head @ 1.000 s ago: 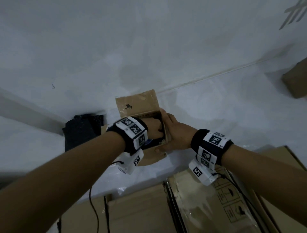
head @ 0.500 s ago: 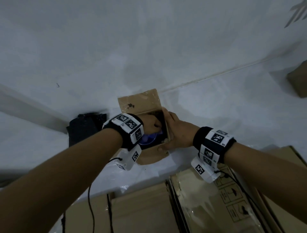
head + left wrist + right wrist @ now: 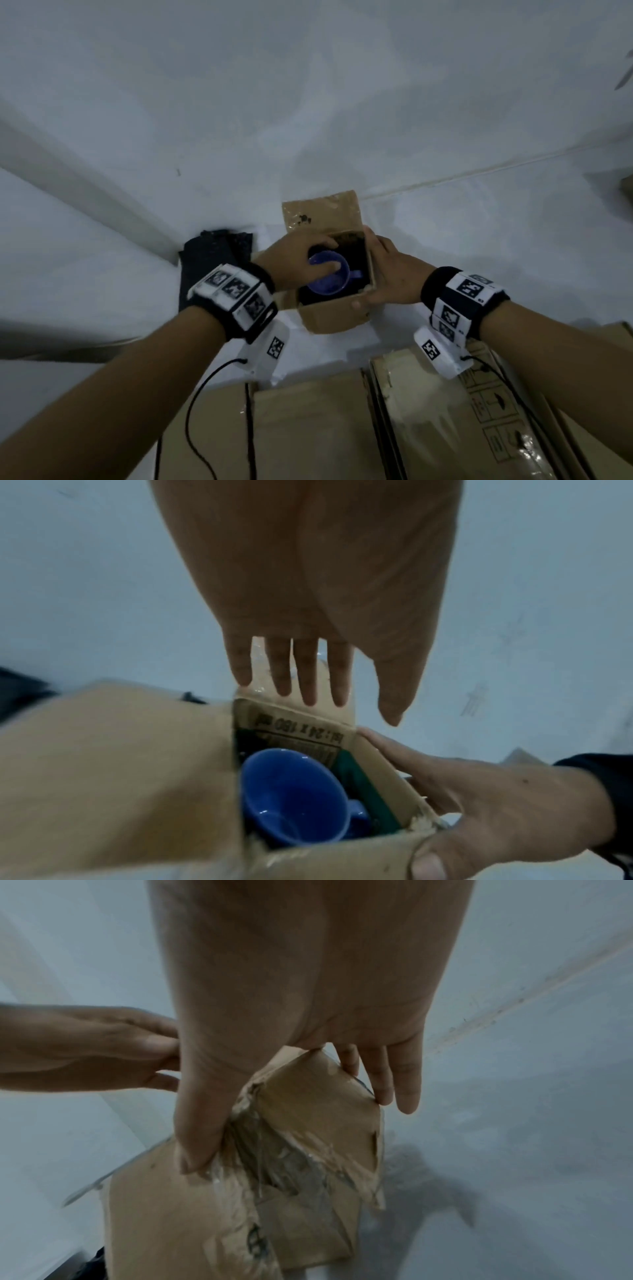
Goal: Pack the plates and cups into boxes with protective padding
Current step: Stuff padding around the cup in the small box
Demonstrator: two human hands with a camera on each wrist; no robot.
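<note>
Lifted clear of blue cup [image 3: 327, 279], left hand [image 3: 294, 260] relaxed; right hand [image 3: 387, 274] clamped on box [image 3: 337, 313] right wall; unpadded, risked chipping

Dim white floor [image 3: 479, 240] and wall [image 3: 308, 85]

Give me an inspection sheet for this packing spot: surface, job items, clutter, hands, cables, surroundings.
Surface: white sheet, wrinkled.
Job's things: small open box; blue cup upright inside it, handle toward the right wall; no padding visible round the cup.
Clutter: black foam piece left of the box; flattened cartons nearest the person.
Hands: left hand over the box opening, fingers straight in the wrist view, not gripping the cup; right hand holds the box's right wall, thumb on the near corner.
Cables: black cables hang from the wrist units across the cartons.
Surroundings: white wall; another carton's corner at far right.
</note>
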